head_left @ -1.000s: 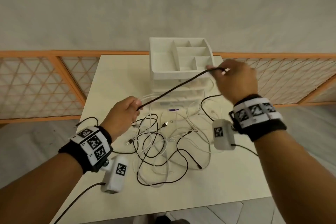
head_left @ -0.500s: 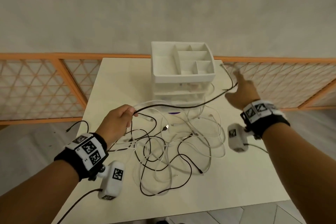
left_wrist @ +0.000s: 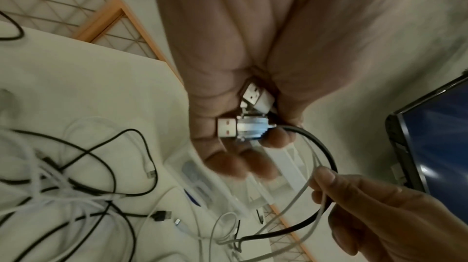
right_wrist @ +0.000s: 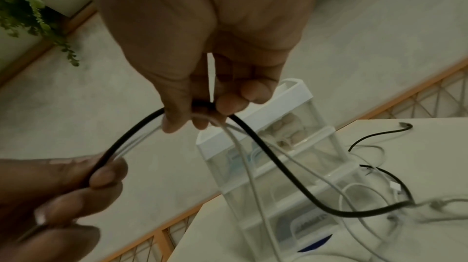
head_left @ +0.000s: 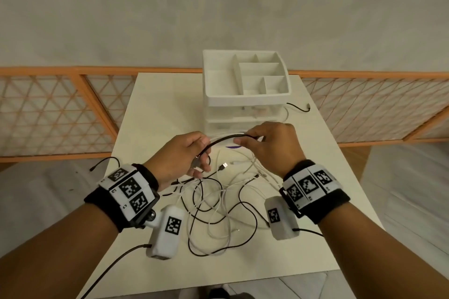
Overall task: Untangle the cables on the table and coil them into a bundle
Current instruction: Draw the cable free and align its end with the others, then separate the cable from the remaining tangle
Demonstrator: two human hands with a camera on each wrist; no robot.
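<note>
**A:** Head view first: a smooth round black cable [head_left: 220, 141] and a thinner white cable [head_left: 217, 138] are held together in a short arch above the table [head_left: 155, 109], just in front of the white plastic organizer [head_left: 245, 94]. The left hand [head_left: 181, 159] is curled round one end of that arch, the right hand [head_left: 272, 145] round the other.

**B:** Same is seen from the left wrist. Two flat metal USB plugs [left_wrist: 249, 114] are tucked in the left palm, with the fingers [left_wrist: 273, 140] folded over them. One plug body looks white and glossy; the picture is a bit blurred.

**A:** And the right one?

**B:** From the right wrist, both strands are pinched between thumb [right_wrist: 174, 104] and fingertips [right_wrist: 231, 104]. The black one sags away in a long S down to the tabletop.

**A:** Everything else is left lying flat: a loose tangle of thin black and white loops [head_left: 218, 211] at about 6 o'clock from the hands. One black tail with a small plug [head_left: 300, 108] is stretched out at 2 o'clock, beside the organizer, which is boxy with open compartments on top and clear drawers below.

**B:** An orange lattice railing [head_left: 60, 114] is seen beyond the matte cream table.
</note>
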